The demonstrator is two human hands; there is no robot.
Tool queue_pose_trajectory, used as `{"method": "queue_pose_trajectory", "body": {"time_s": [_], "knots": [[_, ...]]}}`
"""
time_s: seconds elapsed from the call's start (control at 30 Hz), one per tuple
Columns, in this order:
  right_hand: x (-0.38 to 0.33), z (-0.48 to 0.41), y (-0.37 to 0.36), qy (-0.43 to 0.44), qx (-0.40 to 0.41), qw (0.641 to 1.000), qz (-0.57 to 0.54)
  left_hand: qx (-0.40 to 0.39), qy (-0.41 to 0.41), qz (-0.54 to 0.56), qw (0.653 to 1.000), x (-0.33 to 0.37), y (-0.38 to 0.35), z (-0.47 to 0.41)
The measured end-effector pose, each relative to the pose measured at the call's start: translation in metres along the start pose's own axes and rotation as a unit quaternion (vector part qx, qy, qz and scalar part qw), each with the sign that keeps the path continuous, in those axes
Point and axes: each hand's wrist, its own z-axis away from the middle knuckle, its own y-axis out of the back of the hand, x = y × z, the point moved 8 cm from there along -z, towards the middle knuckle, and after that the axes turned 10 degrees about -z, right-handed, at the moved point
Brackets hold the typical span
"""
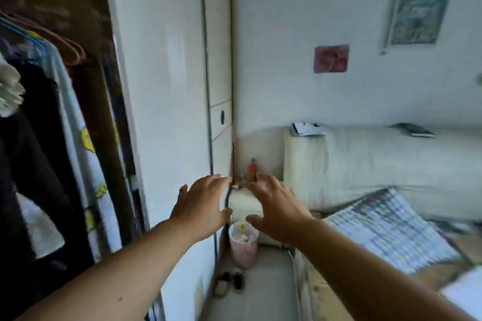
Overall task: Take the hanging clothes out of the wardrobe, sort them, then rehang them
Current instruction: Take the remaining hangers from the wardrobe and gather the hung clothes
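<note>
Both hands, left (202, 207) and right (276, 210), reached forward open and empty beside the wardrobe (167, 86), clothes (39, 125) hanging inside.

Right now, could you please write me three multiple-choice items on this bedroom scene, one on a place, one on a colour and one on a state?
1. Where do the hanging clothes sit in the view?
A. left, inside the open wardrobe
B. on the bed
C. on the floor

2. What colour is the small picture on the wall?
A. green
B. red
C. black

3. How are the left hand and right hand?
A. both gripping a hanger
B. one holding a shirt
C. both open and empty

Answers: 1 A, garments hang on hangers at the left edge; 2 B, its surface is reddish; 3 C, fingers are spread with nothing in them.
</note>
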Motion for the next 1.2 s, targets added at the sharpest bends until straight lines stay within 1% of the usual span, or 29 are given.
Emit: {"method": "queue_pose_trajectory", "body": {"time_s": [0.1, 0.2, 0.27, 0.37, 0.43, 0.53, 0.6, 0.73, 0.8, 0.87, 0.93, 1.03, 1.1, 1.2], "knots": [[0.078, 0.091, -0.016, -0.120, -0.030, 0.992, -0.003, -0.052, -0.069, 0.062, 0.994, 0.087, -0.052, 0.026], [0.128, 0.185, -0.017, -0.229, -0.029, 0.973, -0.002, -0.121, -0.139, 0.113, 0.976, 0.170, -0.089, 0.065], [0.142, 0.239, -0.015, -0.285, -0.026, 0.958, 0.003, -0.162, -0.182, 0.129, 0.961, 0.211, -0.109, 0.094], [0.144, 0.320, -0.014, -0.366, -0.021, 0.930, 0.020, -0.210, -0.266, 0.130, 0.932, 0.264, -0.128, 0.143], [0.139, 0.366, -0.015, -0.411, -0.013, 0.911, 0.030, -0.213, -0.317, 0.121, 0.916, 0.288, -0.131, 0.170], [0.116, 0.439, -0.018, -0.490, 0.010, 0.871, 0.025, -0.240, -0.383, 0.137, 0.882, 0.318, -0.131, 0.222], [0.095, 0.480, -0.021, -0.529, 0.029, 0.848, 0.015, -0.263, -0.408, 0.155, 0.860, 0.329, -0.133, 0.256], [0.034, 0.574, -0.031, -0.609, 0.037, 0.792, 0.020, -0.307, -0.480, 0.170, 0.804, 0.353, -0.128, 0.350], [0.001, 0.618, -0.030, -0.640, 0.041, 0.767, 0.026, -0.314, -0.520, 0.177, 0.775, 0.366, -0.115, 0.395], [-0.034, 0.662, -0.019, -0.673, 0.054, 0.737, 0.036, -0.306, -0.567, 0.178, 0.744, 0.382, -0.094, 0.441], [-0.065, 0.702, -0.006, -0.699, 0.075, 0.709, 0.046, -0.288, -0.605, 0.184, 0.719, 0.397, -0.069, 0.479], [-0.119, 0.771, 0.011, -0.736, 0.122, 0.664, 0.051, -0.262, -0.657, 0.204, 0.676, 0.422, -0.026, 0.549], [-0.150, 0.814, 0.019, -0.750, 0.148, 0.642, 0.056, -0.259, -0.680, 0.209, 0.653, 0.434, -0.006, 0.594], [-0.206, 0.893, 0.026, -0.771, 0.178, 0.608, 0.059, -0.256, -0.713, 0.201, 0.621, 0.453, 0.020, 0.684]]}}
